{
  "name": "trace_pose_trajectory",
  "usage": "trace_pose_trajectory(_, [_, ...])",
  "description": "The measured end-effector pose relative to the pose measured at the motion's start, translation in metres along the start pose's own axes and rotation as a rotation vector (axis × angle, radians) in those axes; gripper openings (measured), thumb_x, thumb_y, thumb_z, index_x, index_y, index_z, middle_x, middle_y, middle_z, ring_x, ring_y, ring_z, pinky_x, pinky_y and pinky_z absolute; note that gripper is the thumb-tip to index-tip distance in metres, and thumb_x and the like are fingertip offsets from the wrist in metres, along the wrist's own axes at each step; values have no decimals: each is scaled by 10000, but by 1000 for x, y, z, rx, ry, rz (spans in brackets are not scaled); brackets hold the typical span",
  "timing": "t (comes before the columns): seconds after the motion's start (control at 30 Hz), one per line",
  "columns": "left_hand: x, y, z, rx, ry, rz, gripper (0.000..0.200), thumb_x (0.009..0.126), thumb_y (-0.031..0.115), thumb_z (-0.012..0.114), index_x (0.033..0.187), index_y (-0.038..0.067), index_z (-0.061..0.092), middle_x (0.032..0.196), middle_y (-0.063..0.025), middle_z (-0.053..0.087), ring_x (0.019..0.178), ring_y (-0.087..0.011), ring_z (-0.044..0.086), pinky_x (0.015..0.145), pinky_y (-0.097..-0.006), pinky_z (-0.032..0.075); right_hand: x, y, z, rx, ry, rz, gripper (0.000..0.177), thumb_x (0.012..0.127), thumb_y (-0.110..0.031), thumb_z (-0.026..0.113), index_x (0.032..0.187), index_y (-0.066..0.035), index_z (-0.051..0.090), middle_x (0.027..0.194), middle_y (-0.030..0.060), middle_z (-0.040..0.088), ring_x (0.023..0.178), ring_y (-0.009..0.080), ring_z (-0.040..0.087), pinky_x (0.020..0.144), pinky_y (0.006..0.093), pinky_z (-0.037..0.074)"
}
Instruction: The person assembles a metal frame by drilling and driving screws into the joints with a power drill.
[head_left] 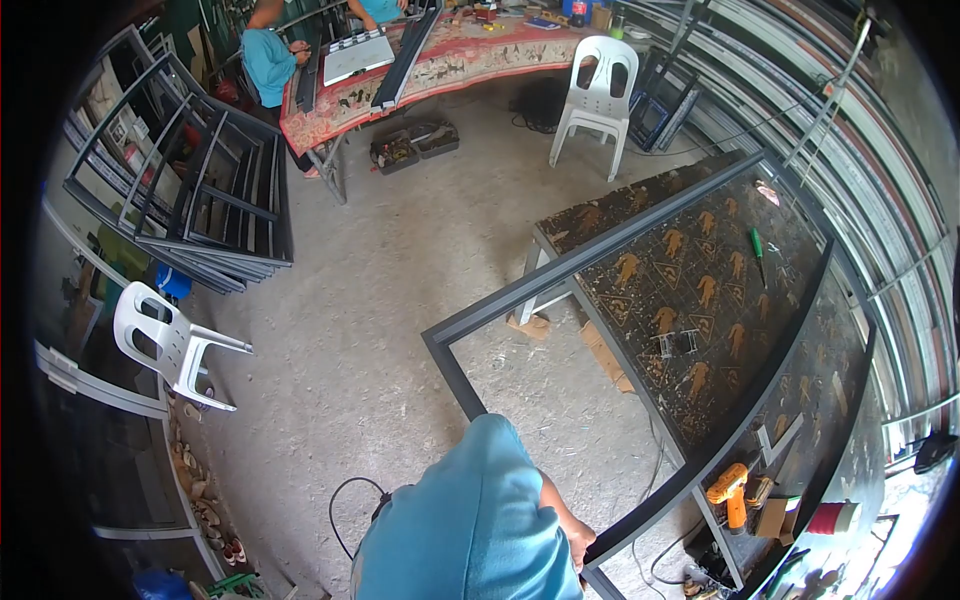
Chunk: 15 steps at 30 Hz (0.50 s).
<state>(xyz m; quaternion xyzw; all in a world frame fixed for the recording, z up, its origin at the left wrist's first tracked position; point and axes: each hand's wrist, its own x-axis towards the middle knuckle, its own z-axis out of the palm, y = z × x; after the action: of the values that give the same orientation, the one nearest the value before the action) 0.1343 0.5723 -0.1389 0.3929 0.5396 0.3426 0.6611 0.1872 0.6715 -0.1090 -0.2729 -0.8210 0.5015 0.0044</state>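
A blue sleeve covers the bent arm at the bottom centre. From it comes my left hand (578,541), closed at the near corner of a large dark grey metal window or door frame (545,285); its fingertips are partly hidden. The frame lies across a dark, worn worktable (720,300), and its left corner juts out beyond the table over the floor. My right hand is out of sight. On the table are a green screwdriver (757,250), an orange cordless drill (735,492) and small metal pieces (676,344).
White plastic chairs stand at the left (165,335) and far side (597,100). Stacked dark frames (220,200) lean at left. Two people in blue work around a red-covered table (450,70) at the back. An open toolbox (415,147) sits on the floor. Long profiles line the right wall.
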Motion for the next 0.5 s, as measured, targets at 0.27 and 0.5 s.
trace_pose_trajectory(0.27, [-12,17,-1,-67,26,-13,464,585,301,853,929,32,697,850,-127,686,800,-238,644,726,-364,497,22,-9,-10,-84,-37,-37,155,807,-148,613,864,-25,687,751,108,664,684,219,620,609,343,483])
trace_pose_trajectory(0.5, [21,-4,12,-89,-69,-80,470,582,312,854,928,35,699,844,-123,685,796,-233,641,723,-364,496,33,-16,-21,-157,-57,-34,153,807,-149,610,871,-36,690,767,117,673,697,235,634,621,353,492])
